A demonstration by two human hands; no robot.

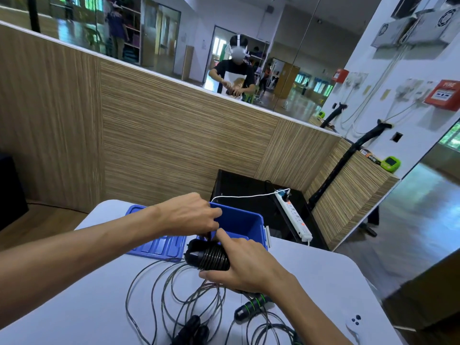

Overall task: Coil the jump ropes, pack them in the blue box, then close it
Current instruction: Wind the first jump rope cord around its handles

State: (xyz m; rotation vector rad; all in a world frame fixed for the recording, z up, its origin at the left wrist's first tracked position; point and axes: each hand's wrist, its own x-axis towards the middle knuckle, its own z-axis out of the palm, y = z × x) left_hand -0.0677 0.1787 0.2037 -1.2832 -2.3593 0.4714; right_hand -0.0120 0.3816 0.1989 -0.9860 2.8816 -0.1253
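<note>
A black bundle of wound jump rope [210, 256] sits in front of the open blue box [242, 224]. My right hand [245, 263] grips the bundle from the right, index finger stretched over its top. My left hand [190, 215] is above it with fingers curled down, pinching the rope's end at the bundle's top. Loose dark rope loops [174, 292] sprawl over the white table [74, 307]. A handle with green rings [251, 306] lies near my right wrist, and two black handles [193, 328] lie at the front. The blue lid [159, 244] lies flat, left of the box.
A white power strip [295, 215] with a white cable lies on a black cabinet behind the table. A white controller [353, 324] sits at the table's right edge. A wood-panelled wall and a mirror rise behind. A black stand leans at the right.
</note>
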